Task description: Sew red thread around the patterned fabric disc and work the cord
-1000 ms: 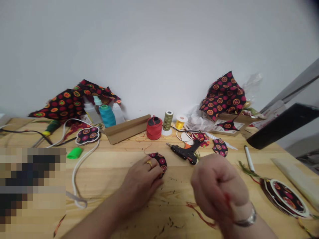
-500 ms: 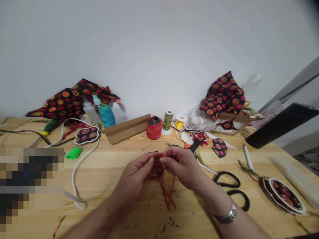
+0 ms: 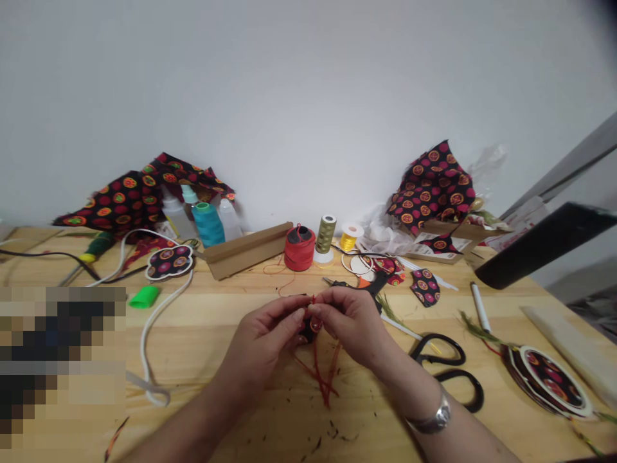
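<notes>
My left hand (image 3: 270,329) and my right hand (image 3: 348,321) meet over the middle of the table, fingertips nearly touching. Both pinch red thread (image 3: 313,298), a small tuft of which sticks up between the fingertips. Below the fingers hangs a small piece of dark patterned fabric (image 3: 305,331), partly hidden by my hands. Long red strands (image 3: 321,376) trail down from it toward the table. A silver cuff sits on my right wrist. Beyond my hands stands a spool of red thread (image 3: 299,249), with a loose line running toward me.
Scissors (image 3: 470,386) with black handles lie by my right forearm, near a dark glue gun (image 3: 380,280). Farther right is a round fabric-covered ornament (image 3: 552,379). Leftward are a white cord (image 3: 144,334), a green cap (image 3: 144,297) and a flower-shaped piece (image 3: 168,262). Olive (image 3: 326,235) and yellow spools (image 3: 350,239) stand behind.
The patterned fabric under my fingers has turned so more of its print shows, and the hanging red strands have shifted. My hands stay in almost the same place, still pinching.
</notes>
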Motion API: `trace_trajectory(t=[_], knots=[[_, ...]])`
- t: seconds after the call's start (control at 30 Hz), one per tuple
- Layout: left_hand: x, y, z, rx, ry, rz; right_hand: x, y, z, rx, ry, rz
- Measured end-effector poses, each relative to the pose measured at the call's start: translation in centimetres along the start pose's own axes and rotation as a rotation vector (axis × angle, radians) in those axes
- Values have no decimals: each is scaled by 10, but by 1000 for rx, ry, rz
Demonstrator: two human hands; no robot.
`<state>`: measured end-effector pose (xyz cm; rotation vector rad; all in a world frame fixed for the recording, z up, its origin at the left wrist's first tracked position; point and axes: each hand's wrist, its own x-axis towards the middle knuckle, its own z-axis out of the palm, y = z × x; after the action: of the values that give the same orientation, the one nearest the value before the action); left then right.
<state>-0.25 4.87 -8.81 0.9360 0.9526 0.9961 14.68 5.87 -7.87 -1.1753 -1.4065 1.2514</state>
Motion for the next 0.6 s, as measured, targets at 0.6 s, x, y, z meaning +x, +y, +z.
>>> trace_trajectory(t=[0.6], knots=[[5, -3, -8, 133, 30, 1, 1, -1, 2, -102, 35, -96]])
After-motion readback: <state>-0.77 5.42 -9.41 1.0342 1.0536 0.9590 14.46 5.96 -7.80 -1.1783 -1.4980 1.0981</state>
